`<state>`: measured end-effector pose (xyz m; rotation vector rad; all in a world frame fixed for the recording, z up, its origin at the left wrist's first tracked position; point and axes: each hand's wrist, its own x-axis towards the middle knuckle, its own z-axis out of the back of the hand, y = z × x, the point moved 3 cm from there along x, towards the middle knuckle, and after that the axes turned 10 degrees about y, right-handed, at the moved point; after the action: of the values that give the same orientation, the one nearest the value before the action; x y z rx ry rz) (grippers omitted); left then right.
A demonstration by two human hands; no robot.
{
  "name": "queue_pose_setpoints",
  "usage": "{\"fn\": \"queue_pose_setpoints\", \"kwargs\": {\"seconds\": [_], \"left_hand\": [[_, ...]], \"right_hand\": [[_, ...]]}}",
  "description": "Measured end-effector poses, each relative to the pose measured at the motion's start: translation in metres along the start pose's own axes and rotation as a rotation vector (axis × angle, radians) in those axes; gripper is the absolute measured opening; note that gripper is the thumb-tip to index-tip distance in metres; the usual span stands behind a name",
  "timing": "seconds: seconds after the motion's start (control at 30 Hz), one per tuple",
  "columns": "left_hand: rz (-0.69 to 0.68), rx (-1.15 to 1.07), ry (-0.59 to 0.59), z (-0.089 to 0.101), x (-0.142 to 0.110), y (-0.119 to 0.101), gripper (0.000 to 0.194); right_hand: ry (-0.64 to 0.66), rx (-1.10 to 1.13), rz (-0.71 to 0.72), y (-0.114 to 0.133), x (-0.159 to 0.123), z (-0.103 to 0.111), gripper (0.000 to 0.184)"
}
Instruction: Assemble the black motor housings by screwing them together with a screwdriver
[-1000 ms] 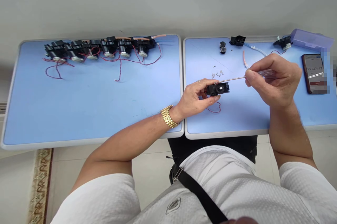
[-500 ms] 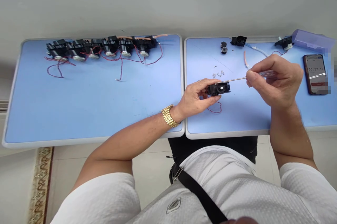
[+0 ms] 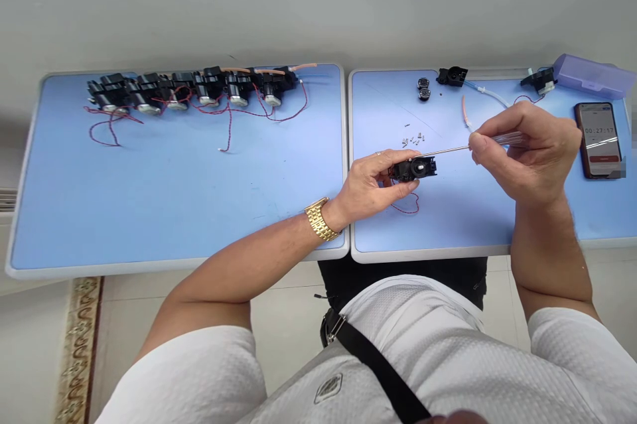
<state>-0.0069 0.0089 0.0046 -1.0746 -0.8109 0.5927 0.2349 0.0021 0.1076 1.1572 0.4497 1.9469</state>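
My left hand (image 3: 373, 184) grips a small black motor unit (image 3: 418, 168) between thumb and fingers, above the right table. A red wire (image 3: 409, 212) trails from under it onto the blue top. In my right hand (image 3: 525, 152) is a screwdriver (image 3: 445, 152) with a clear handle, its shaft pointing left. The screwdriver's tip reaches the upper edge of the motor unit, near my left fingertips; the exact contact point is too small to make out. Just beyond lie several tiny screws (image 3: 413, 140).
Several black motor units (image 3: 208, 91) with red wires line the back of the left table. On the right table are two round black parts (image 3: 423, 89), a black housing (image 3: 452, 76) with tubing, another motor unit (image 3: 540, 82), a purple case (image 3: 592, 75) and a phone (image 3: 598, 140).
My right hand has shifted slightly right, and the screwdriver with it. The left hand keeps its hold on the motor unit in nearly the same place.
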Motion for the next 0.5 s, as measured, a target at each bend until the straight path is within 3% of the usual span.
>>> {"fn": "queue_pose_setpoints", "kwargs": {"seconds": [0.2, 0.5], "left_hand": [[0.007, 0.009, -0.015, 0.0004, -0.0002, 0.0006, 0.044], [0.041, 0.026, 0.025, -0.0004, -0.0006, -0.0009, 0.044]], "right_hand": [[-0.062, 0.099, -0.059, 0.0005, -0.001, 0.0026, 0.011], [0.089, 0.235, -0.062, -0.0014, -0.0033, -0.0005, 0.025]]}}
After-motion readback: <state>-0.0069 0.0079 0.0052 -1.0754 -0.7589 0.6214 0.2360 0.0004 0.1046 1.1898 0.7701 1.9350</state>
